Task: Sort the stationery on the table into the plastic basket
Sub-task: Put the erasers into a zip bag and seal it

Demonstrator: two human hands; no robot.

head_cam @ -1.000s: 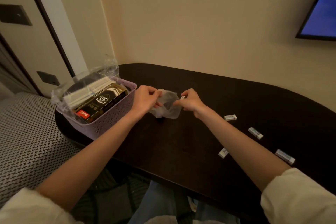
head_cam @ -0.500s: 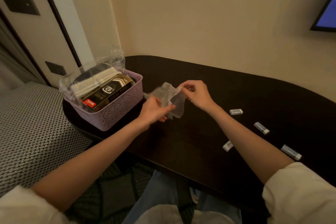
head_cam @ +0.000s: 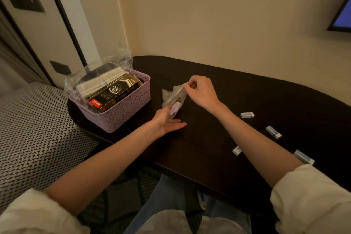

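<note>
Tipping an eraser out of its bag

The right hand (head_cam: 201,91) pinches the crumpled clear plastic bag (head_cam: 173,95) by its top; a small pale rectangular eraser (head_cam: 175,108) hangs at its mouth, long axis roughly upright, just at 12 o'clock of the open, palm-up left hand (head_cam: 168,122). The lilac perforated plastic basket (head_cam: 123,112) lies at 9 o'clock on the dark worktop (head_cam: 237,91).

Basket (head_cam: 123,114) matt perforated plastic; bag (head_cam: 173,95) thin clear film; table (head_cam: 247,97) dark smooth wood.

Four white erasers (head_cam: 247,115) on table; filled lilac basket (head_cam: 121,112).
</note>
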